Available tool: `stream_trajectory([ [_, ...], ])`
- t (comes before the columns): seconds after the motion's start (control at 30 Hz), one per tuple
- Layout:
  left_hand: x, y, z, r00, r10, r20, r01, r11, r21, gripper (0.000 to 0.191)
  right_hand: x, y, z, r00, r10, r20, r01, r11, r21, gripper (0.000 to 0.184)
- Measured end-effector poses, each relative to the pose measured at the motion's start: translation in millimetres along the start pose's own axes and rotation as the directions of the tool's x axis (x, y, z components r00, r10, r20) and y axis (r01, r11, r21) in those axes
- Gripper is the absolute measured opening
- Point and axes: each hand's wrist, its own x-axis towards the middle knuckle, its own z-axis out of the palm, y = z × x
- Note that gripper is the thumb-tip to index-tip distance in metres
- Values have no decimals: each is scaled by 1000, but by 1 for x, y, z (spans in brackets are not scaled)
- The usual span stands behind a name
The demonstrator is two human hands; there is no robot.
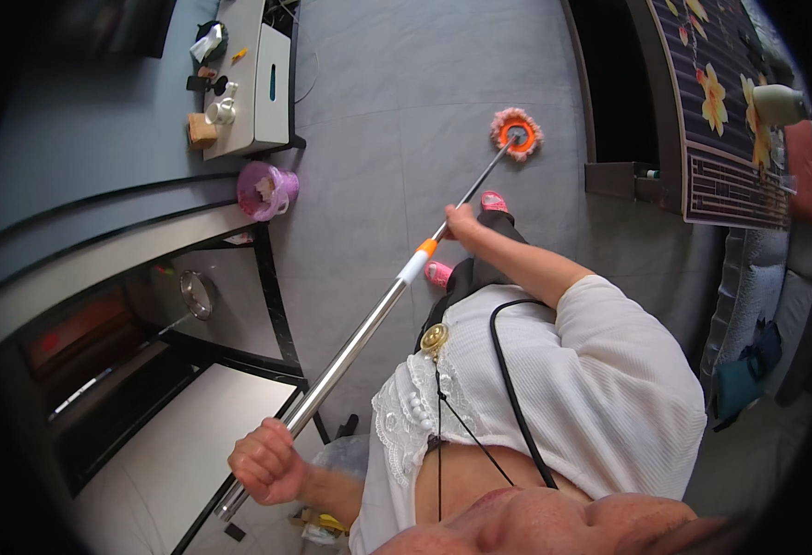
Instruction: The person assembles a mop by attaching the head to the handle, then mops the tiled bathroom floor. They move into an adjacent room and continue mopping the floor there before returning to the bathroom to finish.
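Observation:
A mop with a long metal pole (354,347) crosses the view diagonally. Its round head (517,134), an orange disc ringed by pink fringe, rests on the grey floor. My left hand (267,461) is closed around the pole near its upper end, at the lower left. Farther down the pole, beyond the orange and white collar (420,258), my right hand (460,222) grips the thinner metal part. My pink shoes (494,202) stand on the floor close to the mop head and beside the pole.
A pink-purple waste bin (267,191) stands by a low cabinet (274,90) bearing a mug (220,112) and a tissue box. On the right is a table with a flowered cover (715,125), near a sofa (760,298). A glossy white surface (191,430) lies at lower left.

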Motion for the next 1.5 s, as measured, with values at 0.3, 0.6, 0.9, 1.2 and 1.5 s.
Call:
stream_trajectory([
  [0.3, -100, 95, -97, 972, 198, -130, -188, 979, 81, 44, -99, 109, 140, 958, 176, 227, -155, 982, -110, 27],
  [0.6, -137, 148, -106, 910, 402, -104, -403, 915, 19, 39, -167, 93, 122, 915, 84, 395, -63, 996, -65, 21],
  [0.9, -109, 32, -41, 923, 165, -348, -222, 966, -131, 38, -83, 48, -55, 982, 165, 95, -174, 980, 99, 11],
  [1.2, -118, -47, -15, 921, -268, -282, 162, 923, -348, 44, -2, 108, -84, 963, 192, -189, -199, 980, -19, 27],
  [1.5, -153, 18, -150, 916, -65, -395, -32, 971, -235, 42, -65, 170, 76, 970, 229, -82, -241, 950, -198, 23],
])
